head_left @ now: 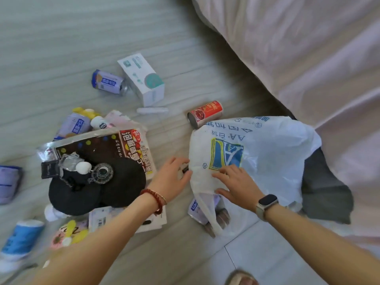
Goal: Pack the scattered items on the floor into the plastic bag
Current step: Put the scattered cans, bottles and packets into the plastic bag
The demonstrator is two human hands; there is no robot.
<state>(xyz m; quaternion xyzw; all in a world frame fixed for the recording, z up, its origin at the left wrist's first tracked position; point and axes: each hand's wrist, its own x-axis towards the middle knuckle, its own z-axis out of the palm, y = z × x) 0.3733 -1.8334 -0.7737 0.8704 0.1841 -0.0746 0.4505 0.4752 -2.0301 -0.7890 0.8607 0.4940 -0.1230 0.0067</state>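
Right hand (236,185) flat on plastic bag (267,153), fingers straight; left hand (171,175) at bag's left edge pinches small dark item (185,169).

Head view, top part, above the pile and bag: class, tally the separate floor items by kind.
Cans: 2, blue can, red can
Boxes: 1, white box
Tubes: 1, white tube
Total: 4

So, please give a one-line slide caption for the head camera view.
Both hands, left and right, work at the white plastic bag on the floor, cans and boxes scattered around.
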